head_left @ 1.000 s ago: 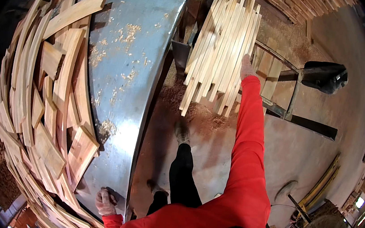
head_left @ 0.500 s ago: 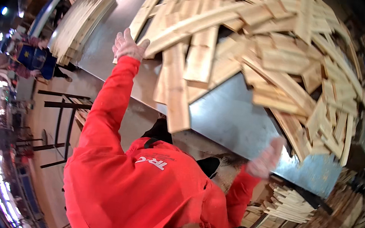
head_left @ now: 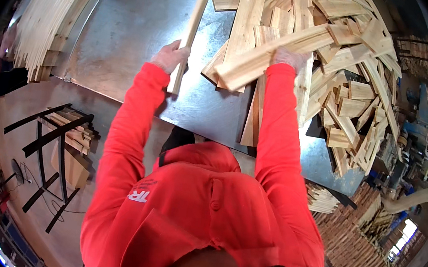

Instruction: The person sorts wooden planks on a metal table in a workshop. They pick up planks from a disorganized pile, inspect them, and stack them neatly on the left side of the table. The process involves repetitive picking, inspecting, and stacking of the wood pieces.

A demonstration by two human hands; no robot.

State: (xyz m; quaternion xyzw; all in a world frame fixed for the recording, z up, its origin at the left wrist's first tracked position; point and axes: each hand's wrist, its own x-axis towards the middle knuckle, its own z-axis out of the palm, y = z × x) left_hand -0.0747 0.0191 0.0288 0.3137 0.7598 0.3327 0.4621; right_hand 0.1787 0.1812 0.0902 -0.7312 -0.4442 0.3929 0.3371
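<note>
1. Left hand [head_left: 170, 56]: fingers closed around the narrow strip [head_left: 198, 13], a little up from its near end.
2. Narrow strip: over the left-centre of the metal tabletop [head_left: 125, 34], pointing away from the body; its far end runs out of view. Can't tell if it touches the metal.
3. Right hand [head_left: 290, 59]: at the near long edge of the wide board [head_left: 248, 63]. Fingers partly hidden; can't tell if they grip or just rest.
4. Wide board: slanted across other boards, at the left side of the board heap [head_left: 354, 104].
5. Handling, judged: both pieces dry, stiff wood; strip light, may flex a bit over its length; board heavier. Not fragile, edges could splinter. Bare metal probably lets wood slide.
6. Best hold, judged: strip near mid-length, for balance; board by both long edges, clear of the overlapping pieces.
</note>
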